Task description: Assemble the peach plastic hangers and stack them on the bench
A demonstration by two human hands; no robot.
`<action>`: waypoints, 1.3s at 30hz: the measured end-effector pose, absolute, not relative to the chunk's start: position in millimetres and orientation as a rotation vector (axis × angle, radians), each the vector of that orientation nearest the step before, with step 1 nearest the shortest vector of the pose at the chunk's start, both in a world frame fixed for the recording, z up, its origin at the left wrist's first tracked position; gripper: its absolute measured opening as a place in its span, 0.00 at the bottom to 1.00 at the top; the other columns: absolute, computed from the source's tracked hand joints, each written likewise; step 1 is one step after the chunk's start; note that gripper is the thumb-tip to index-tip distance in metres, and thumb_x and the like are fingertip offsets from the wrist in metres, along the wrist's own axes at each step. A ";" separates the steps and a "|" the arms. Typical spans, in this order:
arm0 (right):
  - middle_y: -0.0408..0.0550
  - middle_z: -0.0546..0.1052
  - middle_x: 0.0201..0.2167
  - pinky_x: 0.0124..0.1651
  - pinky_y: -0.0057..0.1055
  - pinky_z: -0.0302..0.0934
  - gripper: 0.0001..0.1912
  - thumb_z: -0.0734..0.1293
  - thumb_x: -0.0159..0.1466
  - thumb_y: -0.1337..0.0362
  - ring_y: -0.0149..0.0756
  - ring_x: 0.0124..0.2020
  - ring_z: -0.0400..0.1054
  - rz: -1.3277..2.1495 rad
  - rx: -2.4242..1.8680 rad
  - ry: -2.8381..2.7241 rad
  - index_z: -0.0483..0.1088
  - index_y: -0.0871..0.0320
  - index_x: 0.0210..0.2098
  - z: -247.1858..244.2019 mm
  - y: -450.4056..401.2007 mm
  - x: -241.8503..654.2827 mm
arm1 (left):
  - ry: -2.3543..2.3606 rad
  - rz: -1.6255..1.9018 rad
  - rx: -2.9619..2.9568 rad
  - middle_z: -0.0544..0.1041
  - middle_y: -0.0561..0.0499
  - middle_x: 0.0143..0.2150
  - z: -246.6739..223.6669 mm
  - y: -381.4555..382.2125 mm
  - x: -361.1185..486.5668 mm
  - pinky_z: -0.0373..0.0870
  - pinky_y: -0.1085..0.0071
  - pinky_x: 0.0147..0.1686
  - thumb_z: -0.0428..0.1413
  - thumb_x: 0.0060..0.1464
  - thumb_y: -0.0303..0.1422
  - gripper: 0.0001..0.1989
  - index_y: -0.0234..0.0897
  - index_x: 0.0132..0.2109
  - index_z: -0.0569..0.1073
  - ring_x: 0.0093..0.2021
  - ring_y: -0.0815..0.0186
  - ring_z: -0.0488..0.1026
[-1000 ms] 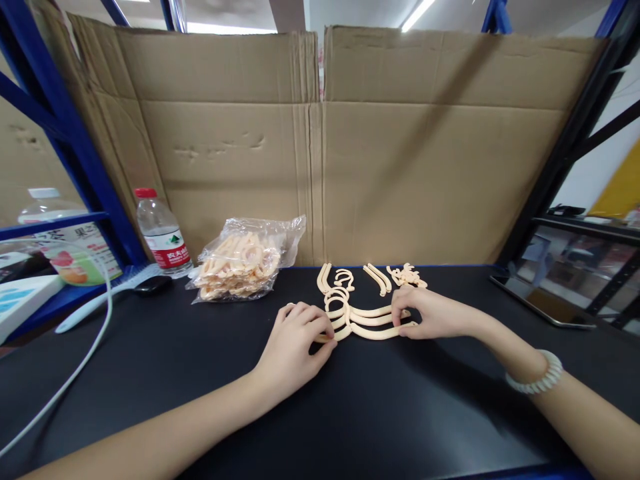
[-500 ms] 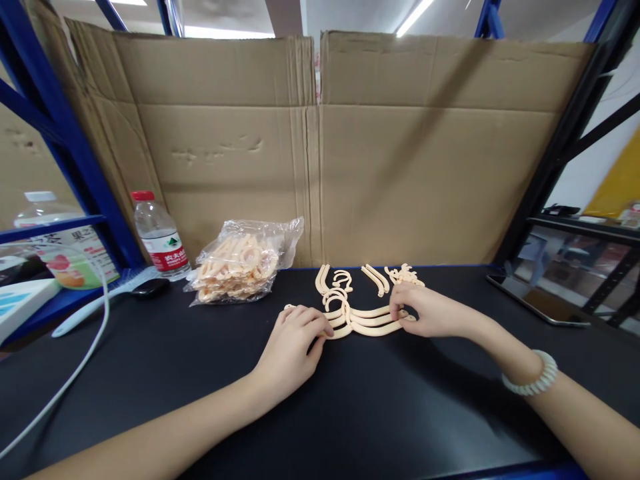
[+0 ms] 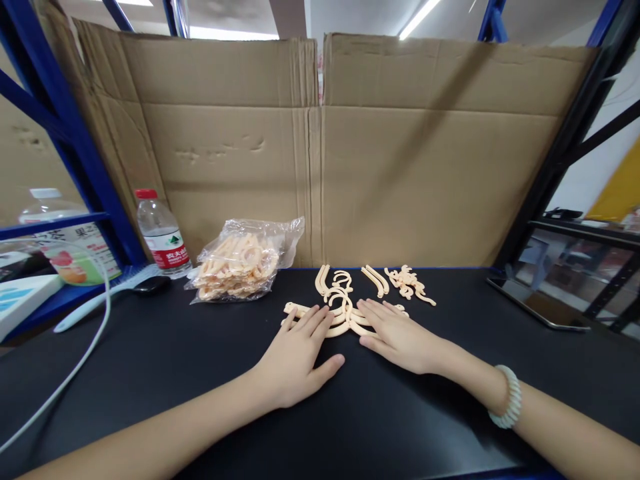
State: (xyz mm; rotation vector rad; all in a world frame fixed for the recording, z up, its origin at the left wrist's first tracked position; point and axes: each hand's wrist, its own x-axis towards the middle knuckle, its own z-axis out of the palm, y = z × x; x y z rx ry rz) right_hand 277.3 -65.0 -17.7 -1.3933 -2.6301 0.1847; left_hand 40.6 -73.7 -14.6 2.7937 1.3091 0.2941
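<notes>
Our right hand (image 3: 405,340) has come inward, our left hand (image 3: 295,363) has flattened! Both lie open, gripping nothing, across the cream hooked pieces (image 3: 339,330) at centre frame. We're likely steadying them; any lift calls for curled fingers.

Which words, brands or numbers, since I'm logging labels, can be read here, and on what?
"农夫山": red-capped bottle, red band; the rest curves out of sight, and the smaller print is too small to read.
"果之": white-capped bottle; the larger character beside it is unclear.
Blue marks on the white box: too blurred to read.
No readable numbers.
</notes>
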 end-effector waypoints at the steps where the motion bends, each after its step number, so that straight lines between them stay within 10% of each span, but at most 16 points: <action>1: 0.61 0.51 0.66 0.67 0.49 0.39 0.35 0.51 0.69 0.50 0.48 0.67 0.42 0.172 -1.398 -2.633 0.47 0.70 0.66 -17.4 -64.1 278.1 | 1.302 0.259 2.790 0.52 0.42 0.68 -14.0 -73.5 40.4 0.46 0.47 0.63 0.42 0.61 0.50 0.34 0.35 0.66 0.52 0.68 0.51 0.46; 19: 0.60 0.62 0.61 0.64 0.51 0.47 0.29 0.59 0.67 0.54 0.50 0.63 0.52 0.039 -1.197 -2.560 0.58 0.65 0.62 -12.5 -59.9 285.2 | 1.114 0.481 2.843 0.58 0.40 0.66 -15.4 -75.4 41.5 0.48 0.45 0.62 0.49 0.60 0.41 0.29 0.37 0.65 0.55 0.66 0.53 0.53; 31: 0.41 0.67 0.22 0.31 0.28 0.54 0.10 0.61 0.64 0.68 0.30 0.26 0.60 0.115 -0.938 -2.546 0.66 0.59 0.26 -1.0 -71.9 276.2 | 0.628 0.755 2.908 0.73 0.46 0.45 -8.5 -81.8 45.0 0.65 0.62 0.51 0.49 0.57 0.26 0.09 0.38 0.44 0.71 0.46 0.62 0.68; 39: 0.38 0.65 0.21 0.27 0.26 0.47 0.05 0.62 0.54 0.72 0.28 0.23 0.57 0.210 -0.805 -2.744 0.63 0.57 0.29 -2.7 -89.3 263.7 | 0.442 0.555 3.063 0.73 0.47 0.37 -8.1 -83.3 45.2 0.65 0.69 0.36 0.47 0.59 0.27 0.12 0.38 0.49 0.70 0.36 0.63 0.69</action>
